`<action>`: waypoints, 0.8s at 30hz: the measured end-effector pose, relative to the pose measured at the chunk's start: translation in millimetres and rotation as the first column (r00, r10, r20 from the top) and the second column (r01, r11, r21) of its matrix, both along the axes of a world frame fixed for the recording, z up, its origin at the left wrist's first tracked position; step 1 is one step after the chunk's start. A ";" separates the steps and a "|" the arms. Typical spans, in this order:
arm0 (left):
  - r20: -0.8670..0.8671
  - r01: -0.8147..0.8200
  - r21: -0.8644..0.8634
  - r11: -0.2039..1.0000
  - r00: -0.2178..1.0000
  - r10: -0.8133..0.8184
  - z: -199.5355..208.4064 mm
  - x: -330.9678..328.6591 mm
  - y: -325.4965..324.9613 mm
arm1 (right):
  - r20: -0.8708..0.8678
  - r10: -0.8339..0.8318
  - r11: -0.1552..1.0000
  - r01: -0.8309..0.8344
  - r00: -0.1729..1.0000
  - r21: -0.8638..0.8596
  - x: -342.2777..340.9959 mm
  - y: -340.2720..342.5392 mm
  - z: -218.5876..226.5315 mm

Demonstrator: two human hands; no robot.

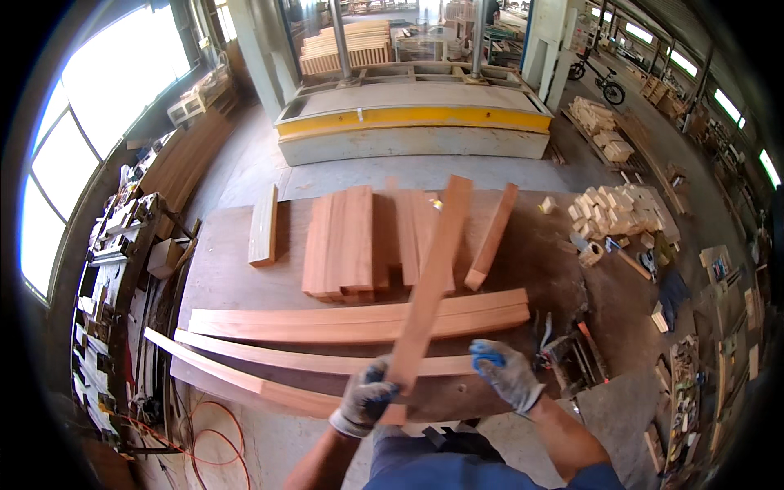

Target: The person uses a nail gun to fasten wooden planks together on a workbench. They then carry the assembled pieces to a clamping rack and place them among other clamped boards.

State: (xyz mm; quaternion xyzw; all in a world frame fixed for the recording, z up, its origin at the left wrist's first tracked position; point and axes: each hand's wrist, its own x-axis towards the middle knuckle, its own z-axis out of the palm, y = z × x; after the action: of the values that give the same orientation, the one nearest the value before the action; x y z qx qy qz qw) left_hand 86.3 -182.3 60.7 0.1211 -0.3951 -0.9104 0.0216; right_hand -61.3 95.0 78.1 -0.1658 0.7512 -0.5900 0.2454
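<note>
Board (438, 278) slants toward one o'clock above the table (220, 269), its near end clasped in the left hand (365, 398), while the right hand (506, 377), at five o'clock from its middle, is half open with fingers loosely curled; whether these touch the strip (310, 357) beside them I cannot tell. Beneath, the board crosses two beams (351, 321) and hides part of some slats (409, 237), with a stack (339, 245) at ten o'clock, a bar (492, 237) and block heap (616, 211) at two, and a clamp (572, 363) at four.
</note>
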 end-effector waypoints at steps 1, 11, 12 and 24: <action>0.066 0.081 0.008 0.997 0.995 -0.081 9.9 -6.2 30.6 | 0.083 0.011 0.988 0.002 0.996 -0.156 7.7 -5.9 14.3; 0.270 0.487 -0.605 0.629 0.869 -0.414 14.3 -48.9 175.9 | -0.103 -0.258 0.953 0.271 0.961 0.139 2.1 102.8 36.5; 0.189 0.264 -0.783 0.562 0.964 -0.190 -13.1 -35.0 190.1 | -0.174 -0.278 0.951 0.296 0.945 0.084 -2.0 107.9 35.8; 0.183 -0.088 -0.821 -0.565 0.895 -0.407 39.2 -77.6 145.3 | -0.646 0.494 0.799 -0.011 0.581 0.601 8.2 99.8 -12.1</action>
State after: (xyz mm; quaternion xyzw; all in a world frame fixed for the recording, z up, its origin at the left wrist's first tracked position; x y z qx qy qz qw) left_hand 8.7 -37.0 99.9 -0.1657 -0.9826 -0.0833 0.0078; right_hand -53.1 194.8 66.0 -0.4388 0.8802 -0.1799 0.0169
